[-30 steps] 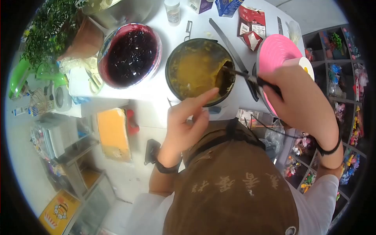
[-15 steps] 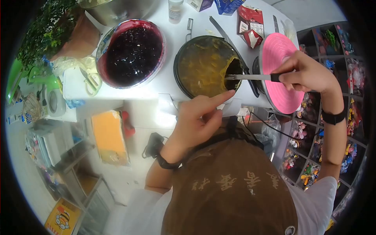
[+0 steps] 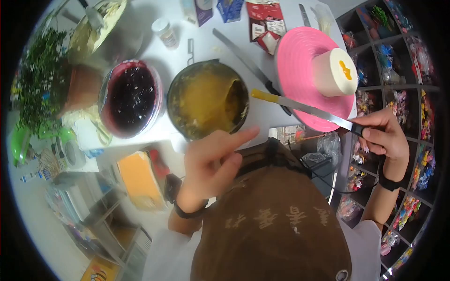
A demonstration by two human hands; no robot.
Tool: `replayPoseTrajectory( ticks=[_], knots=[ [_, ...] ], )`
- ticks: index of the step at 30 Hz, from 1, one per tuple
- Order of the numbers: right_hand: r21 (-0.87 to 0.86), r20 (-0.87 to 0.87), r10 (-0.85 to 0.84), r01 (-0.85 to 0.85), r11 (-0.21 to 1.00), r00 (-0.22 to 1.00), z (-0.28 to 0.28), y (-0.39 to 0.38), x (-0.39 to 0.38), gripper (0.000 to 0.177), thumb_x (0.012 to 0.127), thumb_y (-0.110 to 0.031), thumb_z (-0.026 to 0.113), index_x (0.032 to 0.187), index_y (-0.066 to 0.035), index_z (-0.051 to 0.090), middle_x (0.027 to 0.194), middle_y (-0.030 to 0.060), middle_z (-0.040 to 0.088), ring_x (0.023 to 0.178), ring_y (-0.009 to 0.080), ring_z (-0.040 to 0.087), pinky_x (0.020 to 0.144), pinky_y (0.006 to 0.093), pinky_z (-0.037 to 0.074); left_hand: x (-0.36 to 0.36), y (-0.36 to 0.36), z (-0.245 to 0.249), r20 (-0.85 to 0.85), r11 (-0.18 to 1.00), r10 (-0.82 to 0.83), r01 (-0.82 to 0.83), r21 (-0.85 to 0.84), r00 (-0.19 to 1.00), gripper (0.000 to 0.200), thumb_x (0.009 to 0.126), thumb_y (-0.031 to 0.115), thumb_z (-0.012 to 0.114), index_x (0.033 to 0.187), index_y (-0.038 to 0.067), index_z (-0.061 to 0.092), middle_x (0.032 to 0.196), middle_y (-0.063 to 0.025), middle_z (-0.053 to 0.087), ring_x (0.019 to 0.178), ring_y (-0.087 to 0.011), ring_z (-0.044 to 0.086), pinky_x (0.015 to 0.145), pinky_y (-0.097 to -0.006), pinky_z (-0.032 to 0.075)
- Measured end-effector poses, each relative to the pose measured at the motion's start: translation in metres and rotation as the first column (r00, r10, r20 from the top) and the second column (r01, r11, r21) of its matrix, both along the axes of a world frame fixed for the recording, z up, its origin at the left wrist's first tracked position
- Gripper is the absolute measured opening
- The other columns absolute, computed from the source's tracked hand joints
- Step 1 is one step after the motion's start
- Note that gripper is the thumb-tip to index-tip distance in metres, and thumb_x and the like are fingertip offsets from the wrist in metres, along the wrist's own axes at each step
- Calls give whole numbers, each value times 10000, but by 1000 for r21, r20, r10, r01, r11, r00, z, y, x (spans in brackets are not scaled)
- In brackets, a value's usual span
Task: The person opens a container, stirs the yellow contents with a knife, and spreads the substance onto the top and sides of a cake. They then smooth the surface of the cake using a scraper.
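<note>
My right hand (image 3: 386, 140) grips the black handle of a palette knife (image 3: 314, 111). Yellow filling coats the tip of its blade, which points left toward a dark bowl (image 3: 170, 107) of yellow filling. My left hand (image 3: 211, 161), slightly blurred, is at the near side of that bowl; its index finger is stretched out and the thumb is apart, with nothing seen in it. Beyond the blade, a pink turntable (image 3: 295, 65) carries a small cream-coloured cake (image 3: 328, 72) with a yellow patch (image 3: 345, 70) on top.
Left of the yellow filling stands a bowl of dark purple filling (image 3: 131, 98). Behind it is a metal bowl (image 3: 126, 42) with cream. A long knife (image 3: 239, 56), a small jar (image 3: 165, 33) and a red packet (image 3: 265, 23) lie farther back. Shelves (image 3: 375, 84) flank the right side.
The palette knife has come out of the bowl, moved right and down, and now has yellow filling on its tip. My view has shifted, and the cake now shows on the turntable.
</note>
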State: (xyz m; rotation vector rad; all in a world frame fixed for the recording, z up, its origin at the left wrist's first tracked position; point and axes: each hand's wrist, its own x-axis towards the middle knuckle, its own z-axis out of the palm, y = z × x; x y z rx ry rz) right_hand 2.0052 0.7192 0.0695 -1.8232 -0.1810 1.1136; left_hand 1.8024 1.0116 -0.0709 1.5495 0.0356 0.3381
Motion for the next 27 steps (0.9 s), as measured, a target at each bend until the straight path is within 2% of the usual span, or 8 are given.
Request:
replayPoseTrajectory(
  ticks=[3, 4, 7, 8, 10, 18, 24, 27],
  knots=[
    [59, 51, -51, 48, 997, 997, 9, -37, -2, 314, 873, -47, 635, 1170, 54, 632, 662, 91, 618, 396, -1, 337, 354, 182, 186, 35, -30, 16, 111, 989, -29, 13, 145, 993, 496, 694, -23, 584, 1178, 46, 669, 617, -50, 532, 564, -198, 502, 554, -315, 391],
    [86, 69, -62, 56, 995, 996, 11, -49, -1, 328, 878, -75, 647, 1179, 53, 627, 672, 88, 621, 399, -1, 338, 358, 180, 189, 48, -37, 22, 115, 969, -88, 58, 241, 989, 543, 680, -15, 600, 1216, 62, 646, 579, -30, 501, 545, -205, 503, 530, -335, 376],
    [108, 87, -164, 155, 982, 983, 17, -84, -2, 340, 872, -87, 656, 1179, 57, 625, 684, 84, 629, 406, -1, 340, 361, 179, 189, 91, -77, 47, 159, 924, -130, 61, 378, 979, 554, 658, -18, 599, 1212, -10, 632, 571, 1, 493, 486, -155, 426, 518, -305, 339],
    [133, 93, -199, 186, 974, 976, 17, -93, -2, 344, 872, -90, 654, 1180, 60, 622, 687, 86, 631, 406, 0, 340, 361, 180, 188, 105, -92, 47, 173, 917, -136, 58, 394, 976, 631, 652, -22, 602, 1281, 18, 588, 519, 18, 415, 457, -163, 398, 502, -326, 314],
    [107, 147, -234, 219, 970, 961, 16, -111, 0, 367, 865, -121, 666, 1177, 67, 621, 686, 83, 632, 417, 6, 368, 372, 182, 222, 132, -116, 47, 165, 887, -142, 51, 460, 976, 658, 661, -18, 602, 1316, 34, 560, 510, 5, 400, 453, -174, 403, 501, -325, 319],
    [68, 230, -240, 231, 971, 943, -2, -167, 38, 421, 840, -214, 662, 1125, 96, 639, 676, 75, 636, 429, 22, 419, 399, 186, 284, 186, -179, 52, -54, 770, -115, 123, 626, 992, 675, 706, 5, 596, 1372, 70, 509, 506, -32, 408, 466, -206, 463, 506, -337, 371],
    [71, 220, -217, 206, 976, 951, -13, -188, 62, 420, 814, -201, 644, 1107, 100, 645, 664, 73, 639, 430, 28, 447, 407, 183, 300, 205, -196, 57, -146, 721, -25, 119, 683, 989, 655, 721, -9, 578, 1366, 84, 519, 511, -59, 429, 455, -217, 465, 509, -331, 392],
    [111, 279, -190, 165, 980, 942, -22, -203, 69, 402, 813, -187, 634, 1093, 101, 649, 659, 69, 638, 424, 28, 446, 407, 182, 301, 211, -196, 56, -167, 718, 39, 88, 691, 985, 629, 735, -24, 555, 1354, 85, 534, 516, -73, 432, 437, -195, 460, 495, -309, 394]
  ],
)
